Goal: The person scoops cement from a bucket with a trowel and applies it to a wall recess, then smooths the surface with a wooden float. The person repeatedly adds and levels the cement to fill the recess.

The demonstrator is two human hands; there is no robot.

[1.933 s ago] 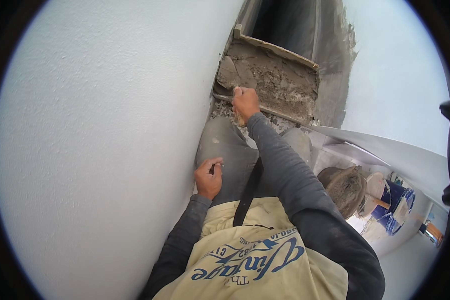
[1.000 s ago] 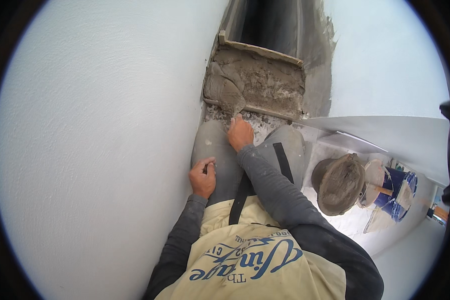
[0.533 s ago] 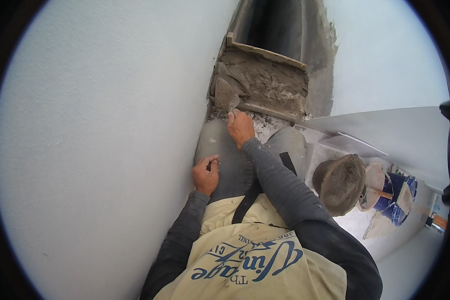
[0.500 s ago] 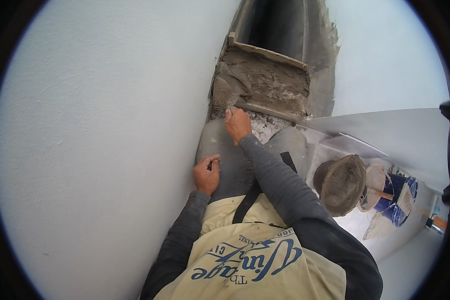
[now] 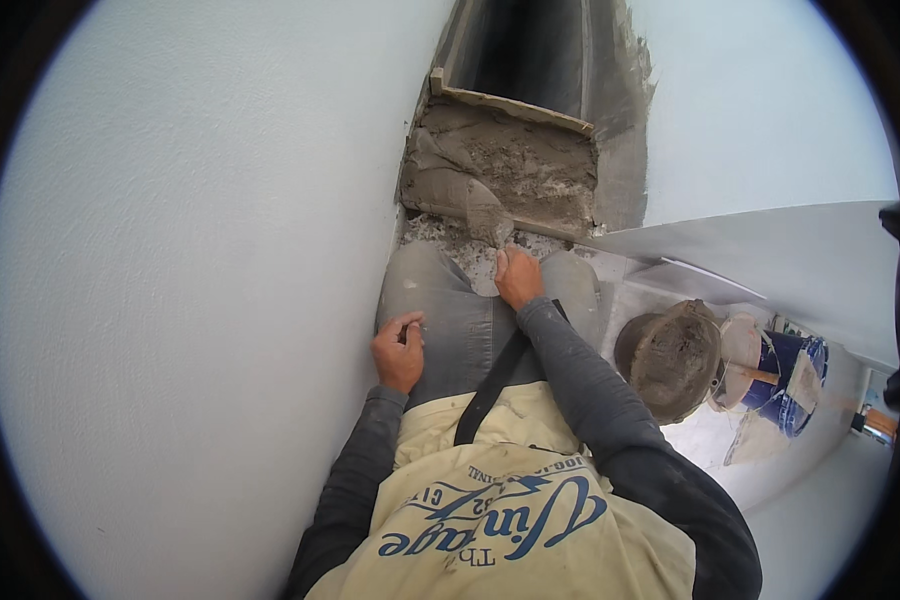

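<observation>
My right hand (image 5: 519, 277) is closed round the handle of a mortar-coated trowel (image 5: 489, 215). Its blade lies at the near edge of a bed of wet mortar (image 5: 515, 150), with mortar smeared over it. Thin wooden strips bound this mortar, a far board (image 5: 520, 108) and a near one (image 5: 558, 232) partly covered by mortar. Over my left thigh rests my left hand (image 5: 398, 358), fingers curled in and nothing visible in them.
A white wall (image 5: 190, 280) rises close on my left. A dark opening (image 5: 530, 55) lies beyond the far board. To my right stand a bucket of mortar (image 5: 675, 360) and a blue bucket (image 5: 785, 380) with a wooden-handled tool (image 5: 755, 373) across it. Crumbs of mortar (image 5: 445, 232) litter the floor.
My right hand has drawn the trowel rightward and toward me, from the left corner to the mortar's near edge. My left hand stays by my thigh. The view has shifted slightly.
</observation>
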